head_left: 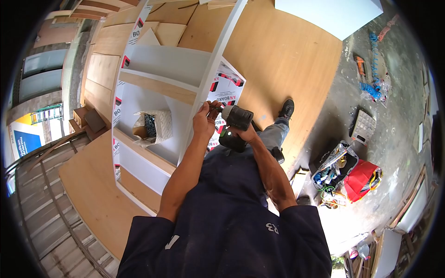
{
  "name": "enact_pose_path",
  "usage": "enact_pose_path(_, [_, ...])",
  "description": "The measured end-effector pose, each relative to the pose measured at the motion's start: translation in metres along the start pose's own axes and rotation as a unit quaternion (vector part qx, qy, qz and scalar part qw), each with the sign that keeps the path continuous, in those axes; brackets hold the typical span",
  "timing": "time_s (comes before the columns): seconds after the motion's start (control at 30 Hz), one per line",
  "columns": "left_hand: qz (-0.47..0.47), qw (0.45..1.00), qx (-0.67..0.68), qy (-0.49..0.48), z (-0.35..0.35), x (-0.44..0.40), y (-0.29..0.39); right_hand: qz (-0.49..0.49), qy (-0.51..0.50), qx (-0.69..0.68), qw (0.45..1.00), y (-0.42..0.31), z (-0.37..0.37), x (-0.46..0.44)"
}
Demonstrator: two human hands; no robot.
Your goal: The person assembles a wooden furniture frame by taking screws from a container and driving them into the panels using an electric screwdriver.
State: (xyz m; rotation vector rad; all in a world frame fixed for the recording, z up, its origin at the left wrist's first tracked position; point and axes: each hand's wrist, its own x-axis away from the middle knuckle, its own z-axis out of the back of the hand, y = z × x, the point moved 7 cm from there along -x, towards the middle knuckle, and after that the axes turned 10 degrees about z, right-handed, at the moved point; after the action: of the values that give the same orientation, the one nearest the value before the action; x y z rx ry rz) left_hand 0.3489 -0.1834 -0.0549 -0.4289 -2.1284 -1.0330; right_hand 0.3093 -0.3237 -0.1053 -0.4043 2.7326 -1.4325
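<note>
Right hand (248, 133) grasping one black pistol-shaped cordless drill (238, 118), held just beside cabinet. Left hand (203, 121) at drill's nose, fingers bent; cannot tell whether pinching bit or screw. One white-faced, open-fronted board cabinet (167, 60): sides and at least two crosspieces in place, apparently assembled; fastening at near edge seems left to do. Inside cabinet, one whitish woven sack (163, 124) with small dark pieces. Farther, on floor: one open dark tool bag (320, 164), one orange-and-black tool (360, 66).
</note>
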Motion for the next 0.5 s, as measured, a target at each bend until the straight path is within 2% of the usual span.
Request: enact_pose_path(0.5, [-0.004, 1.0, 0.007, -0.004, -0.0064, 0.0021, 0.0018, 0.016, 0.002, 0.015, 1.0, -0.0007, -0.0015, 0.0003])
